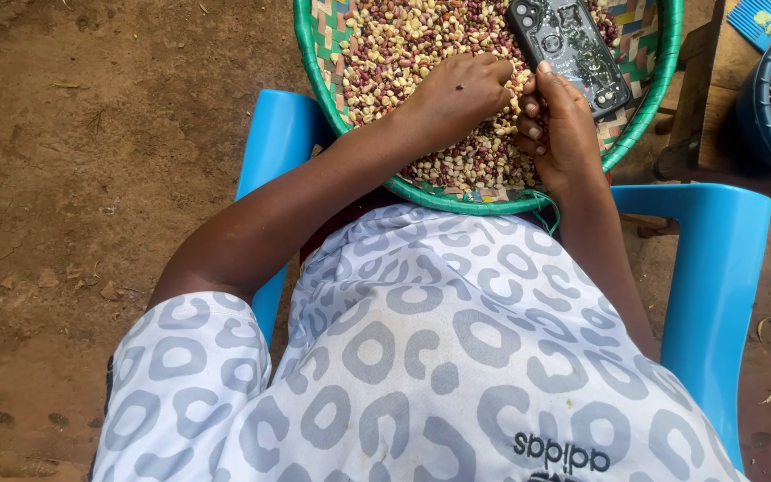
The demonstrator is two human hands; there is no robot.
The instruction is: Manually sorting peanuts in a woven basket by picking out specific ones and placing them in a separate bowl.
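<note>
Two hands [457,94] [559,120] — fingers pinching beans [403,45] — in green-rimmed woven tray [314,54] beside black phone [568,49].

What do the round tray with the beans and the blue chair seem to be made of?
The tray looks woven from flat strips, probably plastic or dyed fibre: a coloured checker weave shows inside and the green rim is tightly wrapped. The chair looks like moulded plastic: smooth, evenly blue, slightly glossy, with rounded edges and no joints visible.
</note>
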